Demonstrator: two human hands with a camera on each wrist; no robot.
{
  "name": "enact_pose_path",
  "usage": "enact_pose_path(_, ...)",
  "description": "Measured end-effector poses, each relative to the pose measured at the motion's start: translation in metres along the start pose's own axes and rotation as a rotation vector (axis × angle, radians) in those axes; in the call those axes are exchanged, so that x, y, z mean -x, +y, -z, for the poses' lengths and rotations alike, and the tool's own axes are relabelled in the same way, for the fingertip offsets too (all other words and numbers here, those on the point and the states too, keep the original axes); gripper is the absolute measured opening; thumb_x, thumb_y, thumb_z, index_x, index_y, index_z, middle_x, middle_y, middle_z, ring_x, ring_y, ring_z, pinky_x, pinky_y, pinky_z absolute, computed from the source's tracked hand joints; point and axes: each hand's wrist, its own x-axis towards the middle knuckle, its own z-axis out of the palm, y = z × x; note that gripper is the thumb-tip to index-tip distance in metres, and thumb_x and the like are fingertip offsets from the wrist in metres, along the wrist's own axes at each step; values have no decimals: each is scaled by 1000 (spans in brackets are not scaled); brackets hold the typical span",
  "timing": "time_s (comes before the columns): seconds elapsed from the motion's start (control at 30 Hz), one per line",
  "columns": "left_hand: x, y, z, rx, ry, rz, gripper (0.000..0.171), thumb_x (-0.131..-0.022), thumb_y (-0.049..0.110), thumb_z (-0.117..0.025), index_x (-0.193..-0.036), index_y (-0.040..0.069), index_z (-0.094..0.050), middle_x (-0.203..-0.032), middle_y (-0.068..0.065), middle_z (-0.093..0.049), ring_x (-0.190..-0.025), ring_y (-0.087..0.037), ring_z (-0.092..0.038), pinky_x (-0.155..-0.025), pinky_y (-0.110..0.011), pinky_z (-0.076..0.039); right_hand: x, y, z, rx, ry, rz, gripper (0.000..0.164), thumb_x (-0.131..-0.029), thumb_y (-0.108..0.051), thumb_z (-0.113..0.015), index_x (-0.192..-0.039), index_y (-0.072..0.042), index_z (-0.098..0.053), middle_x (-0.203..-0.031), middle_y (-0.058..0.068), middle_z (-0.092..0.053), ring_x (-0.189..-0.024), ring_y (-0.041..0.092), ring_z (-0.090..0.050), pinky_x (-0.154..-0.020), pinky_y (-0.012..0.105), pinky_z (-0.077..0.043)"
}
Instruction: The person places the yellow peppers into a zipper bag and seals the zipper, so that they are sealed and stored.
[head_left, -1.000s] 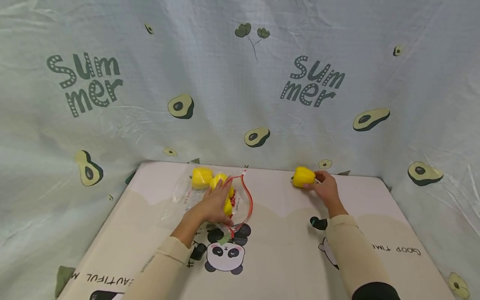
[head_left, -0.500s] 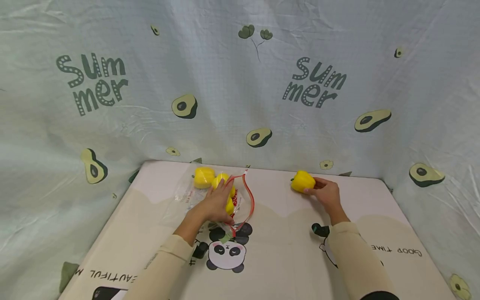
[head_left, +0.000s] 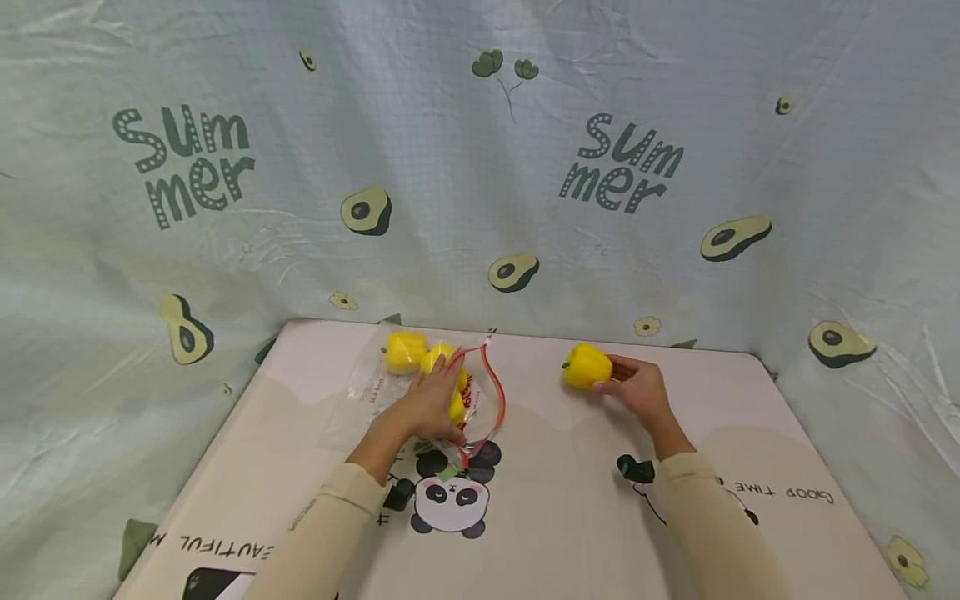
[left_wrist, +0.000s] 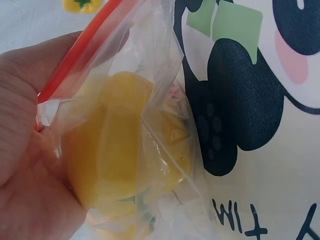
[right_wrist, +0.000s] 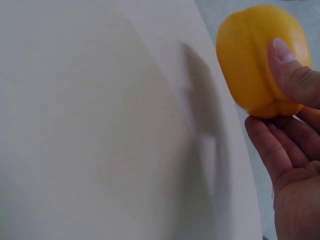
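In the head view the left hand lies with fingers spread on a clear bag of yellow peppers and the right hand holds a single pepper right of it; in the left wrist view the palm meets the bag; in the right, thumb and fingertips pinch that pepper.

The bag is made of thin, clear, shiny plastic. A smooth, soft shine is seen on the loose pepper. The curtain is creased and faintly shiny. The tabletop looks smooth and dull. The sleeves are made of dull cloth.
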Motion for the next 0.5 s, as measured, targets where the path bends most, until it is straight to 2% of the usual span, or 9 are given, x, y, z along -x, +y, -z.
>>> enact_pose_path(0.5, 0, -1, 0, 6, 7, 7, 130, -73, 29, -95, -169, 11, -9, -178, -9, -11, -166, -29, 3, -134, -55, 4, 22, -10, -21, 1, -70, 71, 69, -80, -9, -90, -142, -1, -62, -145, 21, -63, -134, 38, -64, -108, 41, -53)
